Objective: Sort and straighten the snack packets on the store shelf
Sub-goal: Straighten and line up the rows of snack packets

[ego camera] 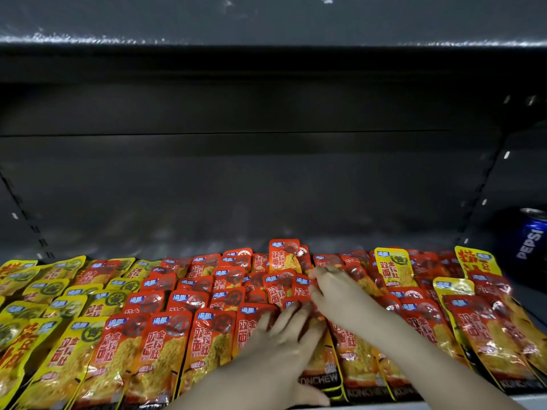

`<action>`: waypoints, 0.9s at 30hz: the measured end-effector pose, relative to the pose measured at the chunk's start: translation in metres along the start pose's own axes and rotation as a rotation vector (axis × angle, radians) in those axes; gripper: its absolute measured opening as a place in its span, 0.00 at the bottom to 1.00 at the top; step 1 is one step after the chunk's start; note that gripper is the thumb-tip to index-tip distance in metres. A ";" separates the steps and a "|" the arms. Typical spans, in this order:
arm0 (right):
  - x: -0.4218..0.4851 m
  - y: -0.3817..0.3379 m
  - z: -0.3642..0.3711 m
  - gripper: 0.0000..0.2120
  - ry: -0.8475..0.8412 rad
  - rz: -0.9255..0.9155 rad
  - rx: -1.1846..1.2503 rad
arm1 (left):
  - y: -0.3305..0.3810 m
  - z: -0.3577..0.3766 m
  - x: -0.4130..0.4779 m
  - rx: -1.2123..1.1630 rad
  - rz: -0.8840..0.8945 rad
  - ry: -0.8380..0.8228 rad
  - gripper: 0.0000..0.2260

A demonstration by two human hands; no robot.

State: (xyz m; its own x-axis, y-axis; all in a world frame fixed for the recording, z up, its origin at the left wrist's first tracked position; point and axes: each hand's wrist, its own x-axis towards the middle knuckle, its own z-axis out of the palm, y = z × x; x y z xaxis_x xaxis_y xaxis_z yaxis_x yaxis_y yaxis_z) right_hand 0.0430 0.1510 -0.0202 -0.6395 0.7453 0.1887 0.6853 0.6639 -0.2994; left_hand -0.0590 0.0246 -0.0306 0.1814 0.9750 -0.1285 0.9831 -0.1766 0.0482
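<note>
Red snack packets (165,344) lie in overlapping rows across the middle of the shelf. Yellow packets (53,309) fill the left end. One yellow packet (395,269) stands among the red ones at the right, and more yellow packets (473,261) sit at the far right. My left hand (284,341) lies flat with fingers spread on a red packet (321,365) in the front row. My right hand (340,294) reaches further back, its fingers resting on red packets (284,287) in the middle rows. Whether either hand grips a packet is hidden by the fingers.
A blue Pepsi can (532,235) stands on the shelf at the far right. The dark back panel (251,179) rises behind the packets and the upper shelf (266,39) overhangs above. The shelf's front edge (527,399) runs along the bottom.
</note>
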 end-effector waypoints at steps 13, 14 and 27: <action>0.023 0.000 -0.008 0.12 -0.050 -0.039 0.130 | 0.001 -0.002 -0.014 -0.025 0.057 0.051 0.35; 0.024 0.001 -0.008 0.12 -0.056 -0.043 0.163 | 0.000 -0.002 -0.014 -0.033 0.062 0.056 0.35; 0.028 -0.001 -0.008 0.10 -0.058 -0.168 0.210 | -0.008 0.003 -0.019 -0.118 0.249 0.200 0.25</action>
State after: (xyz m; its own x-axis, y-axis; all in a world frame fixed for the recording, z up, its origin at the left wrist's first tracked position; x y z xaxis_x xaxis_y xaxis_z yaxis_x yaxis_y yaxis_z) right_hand 0.0276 0.1716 -0.0074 -0.7613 0.6169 0.1996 0.4845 0.7459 -0.4570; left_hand -0.0706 0.0071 -0.0312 0.3961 0.9130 0.0981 0.8974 -0.4075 0.1692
